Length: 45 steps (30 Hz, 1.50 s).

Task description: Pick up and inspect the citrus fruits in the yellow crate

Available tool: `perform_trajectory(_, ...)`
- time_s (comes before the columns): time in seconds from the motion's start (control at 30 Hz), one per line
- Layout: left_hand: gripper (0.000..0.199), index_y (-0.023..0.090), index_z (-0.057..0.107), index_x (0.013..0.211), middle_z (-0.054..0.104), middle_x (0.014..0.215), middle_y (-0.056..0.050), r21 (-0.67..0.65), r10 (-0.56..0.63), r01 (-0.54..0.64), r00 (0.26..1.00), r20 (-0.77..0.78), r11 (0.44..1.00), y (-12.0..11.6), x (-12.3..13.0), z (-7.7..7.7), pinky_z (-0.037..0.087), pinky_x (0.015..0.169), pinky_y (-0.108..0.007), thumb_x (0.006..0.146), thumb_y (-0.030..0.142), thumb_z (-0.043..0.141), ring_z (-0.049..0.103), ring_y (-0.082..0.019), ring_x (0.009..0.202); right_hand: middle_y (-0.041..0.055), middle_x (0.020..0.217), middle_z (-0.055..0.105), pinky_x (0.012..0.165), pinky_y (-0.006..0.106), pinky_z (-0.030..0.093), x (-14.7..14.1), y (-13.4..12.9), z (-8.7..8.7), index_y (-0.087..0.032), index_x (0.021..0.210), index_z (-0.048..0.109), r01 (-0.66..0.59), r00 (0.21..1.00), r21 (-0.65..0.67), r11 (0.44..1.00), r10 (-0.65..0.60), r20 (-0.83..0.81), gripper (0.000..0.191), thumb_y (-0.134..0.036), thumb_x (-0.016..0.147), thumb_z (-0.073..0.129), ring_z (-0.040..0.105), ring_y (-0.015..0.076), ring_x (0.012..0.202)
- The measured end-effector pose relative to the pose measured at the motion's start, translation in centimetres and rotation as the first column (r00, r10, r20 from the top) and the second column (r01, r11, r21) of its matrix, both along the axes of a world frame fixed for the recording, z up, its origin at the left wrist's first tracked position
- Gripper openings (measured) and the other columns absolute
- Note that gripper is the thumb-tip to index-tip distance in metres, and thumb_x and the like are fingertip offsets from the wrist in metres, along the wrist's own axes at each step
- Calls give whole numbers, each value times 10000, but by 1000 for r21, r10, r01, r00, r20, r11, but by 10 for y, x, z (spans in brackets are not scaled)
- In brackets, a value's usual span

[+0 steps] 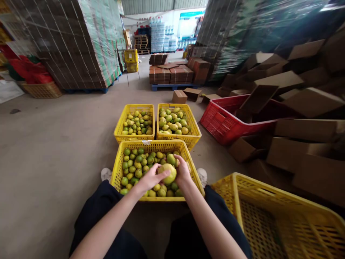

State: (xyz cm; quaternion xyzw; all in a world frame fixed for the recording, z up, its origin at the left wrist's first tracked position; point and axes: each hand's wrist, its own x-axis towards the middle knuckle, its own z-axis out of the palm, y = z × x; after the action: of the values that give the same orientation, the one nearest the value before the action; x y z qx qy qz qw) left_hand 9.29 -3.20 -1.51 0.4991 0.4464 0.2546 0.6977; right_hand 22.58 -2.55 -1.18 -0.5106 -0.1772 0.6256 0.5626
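Note:
Between my legs stands a yellow plastic crate (116, 172) filled with green and yellow lemons (138, 165). Over its right half, my left hand (151, 179) is closed around a large yellow-green lemon (167, 174), thumb across its near side. My right hand (183, 172) grips a greener lemon (171, 159) just behind it, with the fingers curled at its right side. The two held fruits are close together and overlap in view. Part of each hand's grip is hidden behind the fruit.
Two more yellow crates touch at the back: smaller lemons fill the left one (116, 131), larger ones the right one (198, 133). At right are a large yellow crate (265, 185), a red crate (219, 124) and heaped cardboard boxes (309, 104). Wrapped pallet stacks (64, 46) stand behind.

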Motion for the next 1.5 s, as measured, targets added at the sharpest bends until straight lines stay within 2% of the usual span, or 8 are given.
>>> perform_trajectory(0.13,577,160,547,1033,609,1004,-93,-36,-19,20,1000,16,999,-5,-6,13,518,610,-266,574,444,752,605,-185,804,32,548,632,504,313,485,-3,0,11,-180,687,591,-66,994,-80,995,59,-88,227,-389,698,501,589,186,497)
perform_trajectory(0.3,599,197,533,1077,532,1146,-92,281,135,-148,989,66,948,6,-19,26,518,760,-309,558,366,781,581,-198,926,17,834,672,585,279,512,-1,2,19,-209,871,590,18,994,144,989,-3,-108,244,-313,656,638,620,164,665)
perform_trajectory(0.5,601,243,517,1091,484,1176,-72,382,316,-338,941,123,860,19,-32,33,518,792,-351,560,359,772,571,-206,961,-54,797,593,692,314,516,2,-3,24,-271,891,474,39,988,393,919,-94,121,448,-239,556,770,606,152,708)
perform_trajectory(0.77,606,247,521,1099,479,1189,-76,468,319,-332,941,109,819,17,-32,29,514,797,-340,561,348,781,539,-218,1005,15,1040,591,845,324,461,-1,-6,20,-251,941,536,-65,892,558,827,-202,404,405,-247,599,753,565,182,964)
perform_trajectory(1.03,599,246,523,1104,476,1187,-77,445,322,-339,940,115,829,17,-31,27,513,803,-343,569,343,776,541,-216,1000,41,1050,649,896,378,447,-2,-5,24,-241,1080,554,-48,970,458,888,-69,235,487,-264,628,734,593,217,989)
perform_trajectory(1.3,597,244,518,1099,463,1162,-71,441,329,-347,937,120,828,17,-31,28,512,810,-360,572,346,776,538,-215,992,-37,833,653,803,316,488,-2,-4,19,-275,838,542,59,995,411,910,-23,-93,365,-239,551,764,630,167,825)
perform_trajectory(1.4,588,242,508,1104,452,1157,-69,451,319,-350,936,146,821,16,-31,30,508,818,-363,587,338,770,539,-212,993,-26,861,639,778,318,493,-4,-4,14,-272,872,546,-18,1000,448,894,19,3,384,-288,560,769,618,170,803)
perform_trajectory(1.5,572,247,497,1115,436,1173,-67,478,305,-355,935,181,803,17,-35,34,507,822,-351,611,328,757,532,-214,1019,-2,934,624,787,320,485,-3,-4,12,-265,957,579,-165,963,500,850,30,267,436,-278,569,776,593,184,859)
